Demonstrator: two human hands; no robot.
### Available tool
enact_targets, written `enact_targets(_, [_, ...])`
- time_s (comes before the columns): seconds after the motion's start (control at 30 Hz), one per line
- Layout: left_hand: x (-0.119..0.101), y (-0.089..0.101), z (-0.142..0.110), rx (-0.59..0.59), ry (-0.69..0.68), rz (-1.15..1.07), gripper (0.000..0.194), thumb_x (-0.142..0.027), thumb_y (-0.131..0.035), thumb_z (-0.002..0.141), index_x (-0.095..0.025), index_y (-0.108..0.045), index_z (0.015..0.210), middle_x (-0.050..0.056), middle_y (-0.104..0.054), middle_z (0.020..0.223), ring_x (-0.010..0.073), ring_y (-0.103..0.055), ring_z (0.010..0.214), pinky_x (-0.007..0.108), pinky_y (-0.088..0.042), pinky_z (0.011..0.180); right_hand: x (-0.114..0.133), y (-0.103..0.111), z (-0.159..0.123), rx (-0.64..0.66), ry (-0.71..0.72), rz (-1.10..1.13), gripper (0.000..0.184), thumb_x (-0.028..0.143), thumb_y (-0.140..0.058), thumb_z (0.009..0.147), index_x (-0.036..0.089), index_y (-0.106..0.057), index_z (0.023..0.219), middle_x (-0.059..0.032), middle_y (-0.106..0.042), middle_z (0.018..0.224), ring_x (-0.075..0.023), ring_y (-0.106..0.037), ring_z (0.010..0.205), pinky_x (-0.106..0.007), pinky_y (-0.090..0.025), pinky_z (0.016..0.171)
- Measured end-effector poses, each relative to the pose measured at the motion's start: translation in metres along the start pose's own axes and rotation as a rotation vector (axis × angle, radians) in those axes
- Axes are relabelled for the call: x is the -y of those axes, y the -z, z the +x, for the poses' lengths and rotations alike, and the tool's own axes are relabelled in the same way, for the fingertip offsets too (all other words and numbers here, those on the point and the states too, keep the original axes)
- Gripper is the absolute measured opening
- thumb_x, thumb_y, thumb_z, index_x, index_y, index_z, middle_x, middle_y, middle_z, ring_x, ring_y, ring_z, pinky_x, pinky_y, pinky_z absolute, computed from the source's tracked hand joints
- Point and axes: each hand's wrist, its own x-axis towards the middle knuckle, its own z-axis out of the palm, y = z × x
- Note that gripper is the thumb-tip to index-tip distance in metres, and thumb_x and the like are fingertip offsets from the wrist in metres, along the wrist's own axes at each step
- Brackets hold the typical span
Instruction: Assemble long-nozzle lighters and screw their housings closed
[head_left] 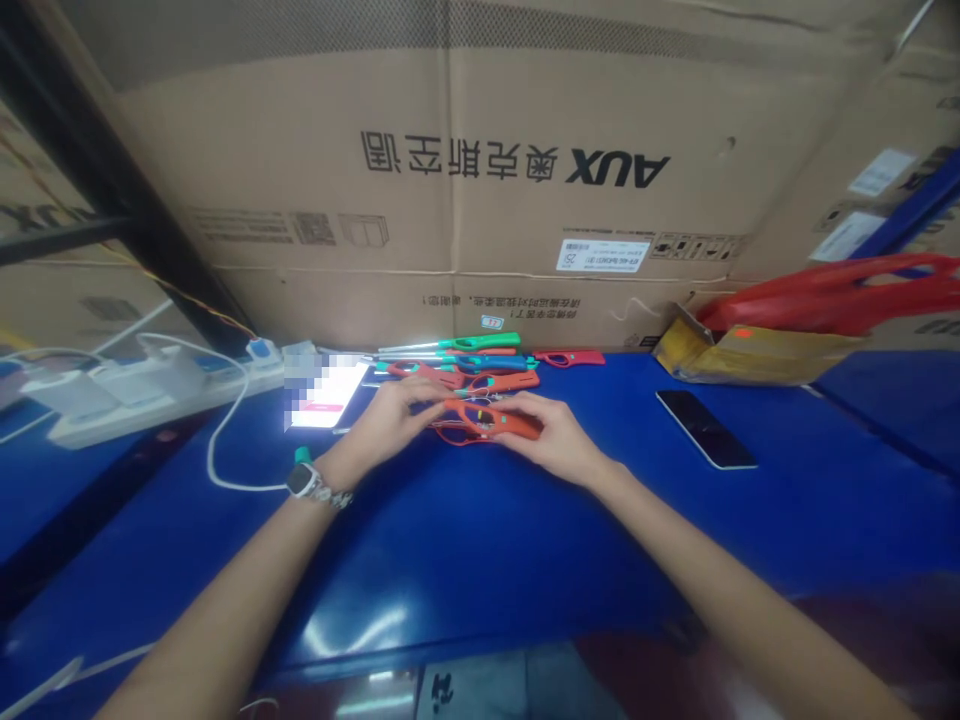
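Observation:
My right hand [551, 435] is closed around the handle end of an orange long-necked lighter [495, 420]. At the lighter's other end, the fingers of my left hand [401, 410] pinch its front part. Just behind my hands lies a pile of similar lighters: a green one [487, 341], a blue one [491, 362] and several orange or red ones, their metal necks mostly pointing left. Another red lighter [574, 357] lies at the pile's right end. A watch [306, 480] is on my left wrist.
A lit phone [330, 395] lies left of the pile, near a white power strip [172, 400] with plugs and cables. On the right are a dark phone [705, 430] and a yellow carton [757, 358] under a red bag [832, 295]. Large cardboard boxes [465, 230] stand behind.

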Motion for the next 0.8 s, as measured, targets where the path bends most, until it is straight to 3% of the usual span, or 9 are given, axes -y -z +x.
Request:
enact_targets(0.13, [0.008, 0.001, -0.007, 0.084, 0.1, 0.073, 0.035, -0.04, -0.062, 0.089, -0.02, -0.067, 0.117, 0.01, -0.065, 0.127, 0.0246, -0.064, 0.111, 0.043, -0.052, 0.098, -0.007, -0.001, -0.002, 0.005, -0.049, 0.032, 0.03, 0.027, -0.075, 0.08, 0.022, -0.07, 0.109, -0.0042, -0.073, 0.111, -0.0202, -0.068, 0.103, -0.035, -0.05, 0.094])
enact_targets(0.3, [0.018, 0.003, -0.02, 0.157, 0.241, 0.077, 0.04, -0.048, -0.065, 0.085, -0.021, -0.066, 0.116, 0.009, -0.064, 0.123, 0.0257, -0.065, 0.105, 0.042, -0.055, 0.092, -0.018, -0.003, -0.007, 0.038, 0.006, -0.187, 0.031, 0.027, -0.073, 0.082, 0.025, -0.068, 0.112, -0.0061, -0.069, 0.121, -0.0253, -0.064, 0.11, -0.043, -0.048, 0.097])
enact_targets(0.53, [0.017, 0.015, -0.027, 0.197, 0.343, -0.027, 0.039, -0.036, -0.07, 0.078, -0.019, -0.066, 0.113, 0.007, -0.07, 0.116, 0.0256, -0.065, 0.106, 0.043, -0.052, 0.097, -0.019, 0.001, -0.006, 0.059, 0.035, -0.313, 0.032, 0.026, -0.072, 0.084, 0.026, -0.066, 0.114, -0.0046, -0.07, 0.119, -0.0258, -0.063, 0.109, -0.044, -0.047, 0.095])
enact_targets(0.8, [0.018, 0.012, -0.025, 0.197, 0.273, -0.07, 0.016, -0.028, -0.062, 0.085, -0.018, -0.074, 0.092, 0.006, -0.075, 0.096, 0.0225, -0.069, 0.089, 0.037, -0.054, 0.086, -0.01, -0.015, 0.018, 0.116, 0.162, -0.281, 0.033, 0.031, -0.074, 0.084, 0.025, -0.065, 0.115, -0.004, -0.071, 0.114, -0.0234, -0.064, 0.108, -0.041, -0.046, 0.096])
